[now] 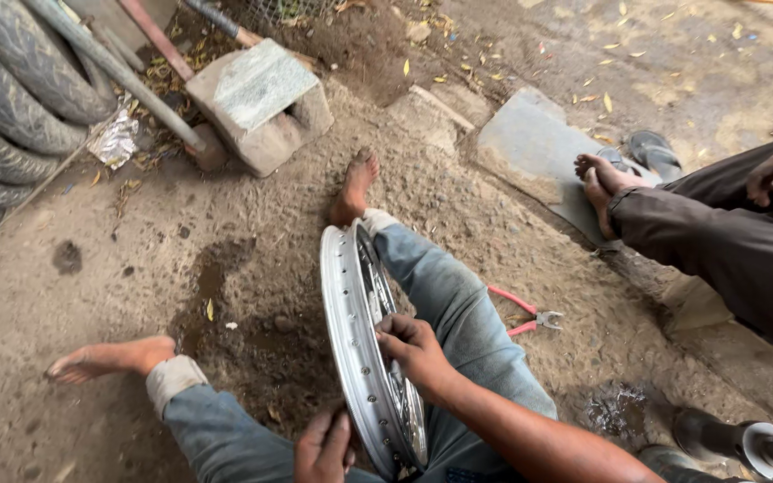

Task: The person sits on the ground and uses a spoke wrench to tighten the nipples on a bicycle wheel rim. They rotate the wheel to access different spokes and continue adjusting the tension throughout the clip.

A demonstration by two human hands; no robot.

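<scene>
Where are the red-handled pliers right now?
The red-handled pliers lie on the dirt ground, right of the person's jeans-clad leg and the wheel rim.

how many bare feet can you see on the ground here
4. One foot at lower left, one foot beyond the wheel rim, and two crossed feet at right, overlapping each other.

Silver wheel rim (348, 331), red-handled pliers (521, 313), faded blue jeans (445, 295), grey stone block (261, 103)

- Right hand (411, 344), forearm stretched forward from the lower right, fingers curled tight in a pinch.
- Left hand (324, 447) low at the bottom edge, fingers bent, knuckles up.
- Both legs spread, feet bare.
</scene>
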